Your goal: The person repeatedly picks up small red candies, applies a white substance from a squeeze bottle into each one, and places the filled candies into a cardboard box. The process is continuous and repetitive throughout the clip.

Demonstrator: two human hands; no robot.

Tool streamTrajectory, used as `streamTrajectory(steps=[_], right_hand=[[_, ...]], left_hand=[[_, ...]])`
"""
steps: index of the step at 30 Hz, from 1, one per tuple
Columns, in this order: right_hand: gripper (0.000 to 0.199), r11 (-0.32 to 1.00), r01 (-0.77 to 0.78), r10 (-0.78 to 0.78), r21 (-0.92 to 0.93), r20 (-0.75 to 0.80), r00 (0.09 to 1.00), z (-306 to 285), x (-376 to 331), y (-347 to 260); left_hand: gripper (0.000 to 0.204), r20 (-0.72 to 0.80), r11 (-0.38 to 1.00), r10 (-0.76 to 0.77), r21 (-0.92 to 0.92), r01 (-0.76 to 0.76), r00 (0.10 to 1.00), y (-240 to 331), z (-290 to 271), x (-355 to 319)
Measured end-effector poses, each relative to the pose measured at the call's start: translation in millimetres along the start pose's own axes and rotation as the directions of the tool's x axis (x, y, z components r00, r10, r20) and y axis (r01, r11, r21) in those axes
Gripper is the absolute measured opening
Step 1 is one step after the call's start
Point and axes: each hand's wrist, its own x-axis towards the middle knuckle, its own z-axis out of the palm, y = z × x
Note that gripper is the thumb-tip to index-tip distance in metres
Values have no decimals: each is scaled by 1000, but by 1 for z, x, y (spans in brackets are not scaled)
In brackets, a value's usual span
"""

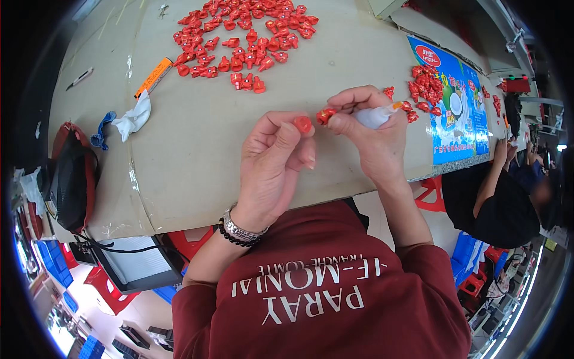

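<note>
Over the near part of the table, my left hand pinches a small round red piece between thumb and forefinger, its other fingers loosely curled. Just across from it, my right hand grips another small red figure-like piece at the fingertips. The same right hand also keeps a white squeeze bottle against its palm, with the orange nozzle pointing right. A narrow gap separates the two red pieces. Many similar red pieces lie spread at the far middle of the table.
More red pieces sit on a blue printed sheet at the right. At the left lie an orange strip-shaped object, a crumpled white cloth, a pen and a dark bag. A co-worker in black sits at the right.
</note>
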Motion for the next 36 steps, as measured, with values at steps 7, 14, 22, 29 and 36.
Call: streamTrajectory(steps=[7, 14, 22, 29, 36], right_hand=[[12, 994, 96, -94, -58, 33, 995, -3, -1, -10], [13, 1000, 12, -12, -14, 27, 1000, 0, -3, -10], [12, 1000, 28, -28, -3, 17, 999, 0, -3, 3], [7, 976, -124, 127, 181, -1, 992, 4, -5, 2], [8, 975, -122, 124, 184, 0, 992, 6, -6, 2]], left_hand=[[17, -38, 963, 98, 255, -86, 994, 2, 5, 1], [18, -16, 907, 153, 400, -134, 988, -1, 5, -1], [15, -13, 873, 211, 453, -182, 977, -4, 4, -2], [12, 6, 830, 225, 523, -195, 974, -3, 2, -3], [5, 24, 723, 346, 630, -283, 938, -6, 2, -5]])
